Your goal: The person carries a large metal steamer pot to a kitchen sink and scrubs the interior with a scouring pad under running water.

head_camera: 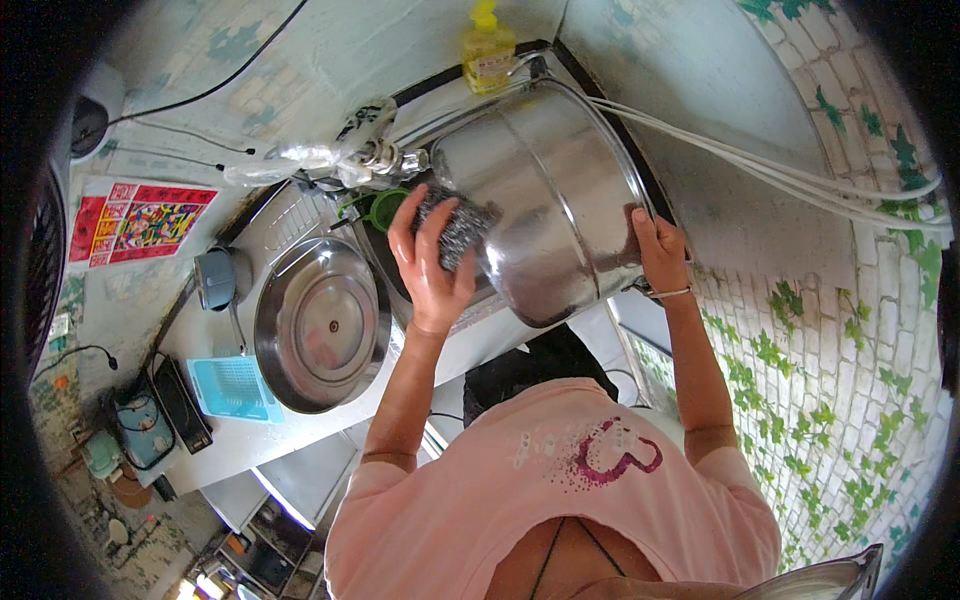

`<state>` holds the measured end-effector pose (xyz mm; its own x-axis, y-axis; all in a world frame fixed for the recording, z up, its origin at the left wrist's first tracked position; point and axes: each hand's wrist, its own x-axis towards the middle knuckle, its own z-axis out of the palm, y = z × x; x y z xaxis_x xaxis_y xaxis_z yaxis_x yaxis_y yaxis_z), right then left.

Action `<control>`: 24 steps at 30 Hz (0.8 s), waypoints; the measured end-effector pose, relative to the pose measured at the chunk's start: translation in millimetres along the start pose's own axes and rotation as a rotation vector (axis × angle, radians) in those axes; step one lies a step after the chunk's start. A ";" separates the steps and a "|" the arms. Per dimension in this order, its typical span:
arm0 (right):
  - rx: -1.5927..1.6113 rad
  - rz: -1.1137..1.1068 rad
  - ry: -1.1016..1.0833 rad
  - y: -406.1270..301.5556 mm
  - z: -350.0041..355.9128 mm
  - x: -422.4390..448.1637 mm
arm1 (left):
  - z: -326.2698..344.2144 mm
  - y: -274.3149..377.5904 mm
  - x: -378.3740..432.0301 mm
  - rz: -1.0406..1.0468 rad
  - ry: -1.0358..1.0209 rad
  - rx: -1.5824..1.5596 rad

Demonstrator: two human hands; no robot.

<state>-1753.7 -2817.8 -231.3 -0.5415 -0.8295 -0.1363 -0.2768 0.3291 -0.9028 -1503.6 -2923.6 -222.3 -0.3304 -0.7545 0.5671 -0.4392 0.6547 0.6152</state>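
A large stainless steel pot point(555, 195) lies tilted on its side over the kitchen sink point(390, 259). My right hand point(664, 251) grips it near the rim, with the thumb on the outer wall and the other fingers largely hidden. A grey steel wool scrubber point(452, 229) is in my left hand point(431, 259), which looks wet. It is held at the rounded bottom end of the pot; contact is hard to make out. Behind my left hand, a green strainer or cup point(388, 208) shows in the sink.
A plastic-wrapped faucet point(367, 161) projects behind the sink. Yellow dish soap point(487, 52) stands at the back. Left on the counter are a wide steel basin lid or pan point(334, 326), a blue plastic basket point(234, 386) and a small saucepan point(217, 277). White hoses point(720, 154) run along the right wall.
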 end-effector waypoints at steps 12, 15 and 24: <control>0.026 -0.088 -0.068 13.6 5.2 -12.3 | 69.2 -12.0 110.4 0.003 -0.438 0.274; 0.031 -0.086 -0.023 15.8 -3.1 -22.8 | 66.4 23.4 99.9 0.075 -0.455 0.392; 0.082 -0.208 0.040 56.8 -4.8 -24.2 | 88.7 81.4 69.7 0.039 -0.547 0.001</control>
<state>-1760.1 -2776.8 -277.3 -0.5112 -0.8565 0.0716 -0.3219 0.1135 -0.9400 -1636.4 -2927.0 -181.3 -0.7325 -0.6434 0.2223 -0.4184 0.6831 0.5986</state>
